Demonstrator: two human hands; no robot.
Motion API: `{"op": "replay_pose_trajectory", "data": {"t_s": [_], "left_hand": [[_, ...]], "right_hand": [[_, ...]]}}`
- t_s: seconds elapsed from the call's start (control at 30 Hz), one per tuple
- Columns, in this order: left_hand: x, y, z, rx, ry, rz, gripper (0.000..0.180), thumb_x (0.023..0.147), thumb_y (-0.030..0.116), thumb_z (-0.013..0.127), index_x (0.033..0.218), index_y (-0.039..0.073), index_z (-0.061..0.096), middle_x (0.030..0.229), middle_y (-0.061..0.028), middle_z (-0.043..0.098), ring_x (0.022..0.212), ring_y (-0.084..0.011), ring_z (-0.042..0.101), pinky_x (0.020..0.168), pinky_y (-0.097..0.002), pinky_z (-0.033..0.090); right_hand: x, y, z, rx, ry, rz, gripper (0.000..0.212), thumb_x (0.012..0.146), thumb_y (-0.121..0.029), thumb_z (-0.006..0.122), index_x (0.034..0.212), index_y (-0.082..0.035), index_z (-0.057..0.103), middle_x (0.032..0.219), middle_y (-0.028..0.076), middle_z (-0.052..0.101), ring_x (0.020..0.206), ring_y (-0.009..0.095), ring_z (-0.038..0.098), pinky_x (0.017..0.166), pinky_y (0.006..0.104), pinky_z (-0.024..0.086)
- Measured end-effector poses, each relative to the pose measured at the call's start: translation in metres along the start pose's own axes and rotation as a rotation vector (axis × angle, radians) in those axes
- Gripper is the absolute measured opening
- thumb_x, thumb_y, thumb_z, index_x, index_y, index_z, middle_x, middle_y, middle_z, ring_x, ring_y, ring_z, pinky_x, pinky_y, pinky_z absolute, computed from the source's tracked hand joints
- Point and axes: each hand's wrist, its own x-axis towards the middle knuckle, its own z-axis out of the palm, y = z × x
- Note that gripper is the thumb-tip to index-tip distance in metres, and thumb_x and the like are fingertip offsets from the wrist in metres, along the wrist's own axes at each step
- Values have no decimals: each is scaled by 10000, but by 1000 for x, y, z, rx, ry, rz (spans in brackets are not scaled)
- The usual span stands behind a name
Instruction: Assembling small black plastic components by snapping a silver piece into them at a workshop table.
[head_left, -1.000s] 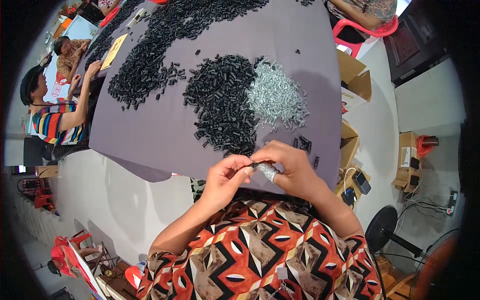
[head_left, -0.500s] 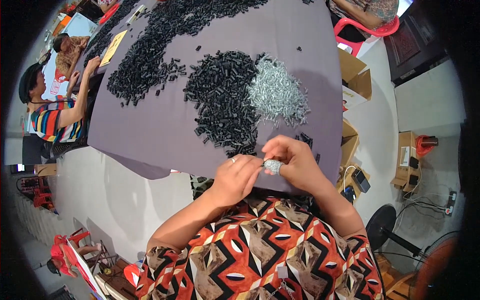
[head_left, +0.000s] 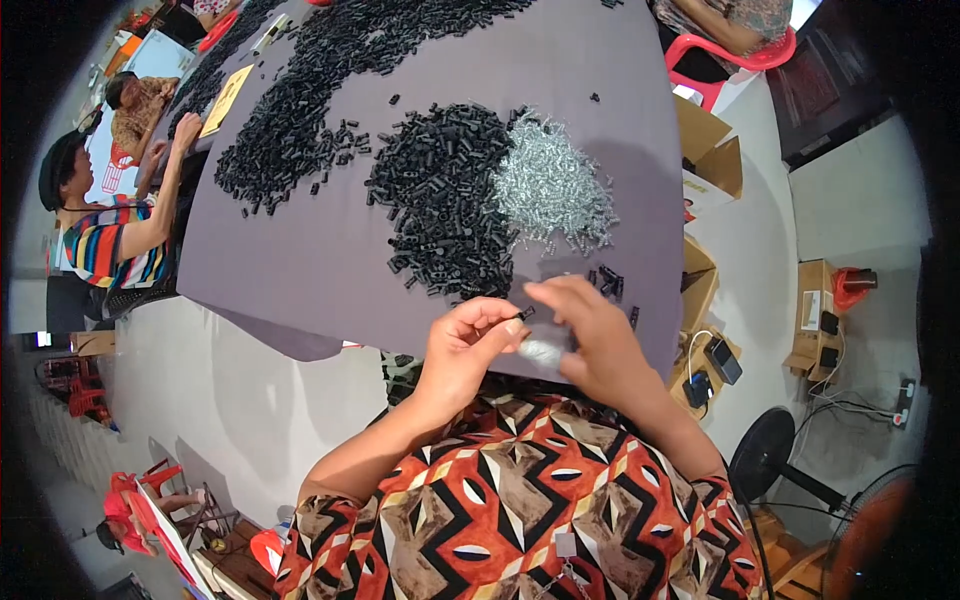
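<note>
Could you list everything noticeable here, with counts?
Cloth-covered table: one, mauve-grey, centre
Heap of small tubular parts: one, black, mid-table
Longer similar heap: one, black, upper left
Heap of slim metallic pieces: one, silver, touching mid-table heap
Rectangular card: one, yellow, upper left
Cardboard boxes: several, brown, right
Other people: several, mixed clothing, mostly left
Left fingers: one hand, bare, gripping one small black piece
Right fingers: one hand, silvery thumb wrap, near left

a short-sleeved top (head_left: 480, 520) in red-orange, brown, cream and black, with zigzags and eye shapes, is worn with a square grey pendant (head_left: 565, 545), fine chain (head_left: 574, 578) and silvery wrap (head_left: 541, 351) over the right thumb (head_left: 573, 366).
</note>
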Motion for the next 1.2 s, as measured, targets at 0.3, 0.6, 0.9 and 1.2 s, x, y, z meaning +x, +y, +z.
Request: {"op": "replay_pose_trajectory", "data": {"t_s": [0.3, 0.6, 0.9, 1.2], "left_hand": [[-1, -4, 2, -170, -21, -45, 141, 949, 6, 647, 1083, -21, 682, 1027, -97, 728, 948, -132, 675, 883, -270, 520], [0, 2, -3, -200, -63, -186, 155, 955, 41, 648, 1092, -22, 685, 1032, -78, 730, 933, -109, 665, 871, -259, 513], [-8, 3, 2, 31, 1, -41, 137, 982, 37, 617, 1095, -25, 663, 1008, -63, 724, 931, -101, 660, 869, -257, 517], [-10, 3, 3, 161, -114, -14, 142, 1002, 41, 575, 1097, -38, 646, 978, -60, 718, 908, -108, 670, 852, -267, 542]], "right_hand": [[6, 2, 33, -170, 168, -77, 568, 636, -79, 757, 1176, -22, 589, 1019, 108, 585, 937, 313, 600, 761, 416, 516], [8, 3, 32, -92, 146, -117, 476, 729, -97, 738, 1175, -33, 589, 999, 116, 599, 943, 319, 613, 767, 421, 525], [4, 4, -3, 278, 51, 8, 335, 883, -163, 692, 1193, -82, 593, 1006, 47, 619, 845, 179, 580, 682, 302, 442], [10, 10, 12, -81, 10, -199, 165, 796, -147, 685, 843, -52, 559, 744, 124, 530, 723, 367, 554, 611, 452, 428]]}}
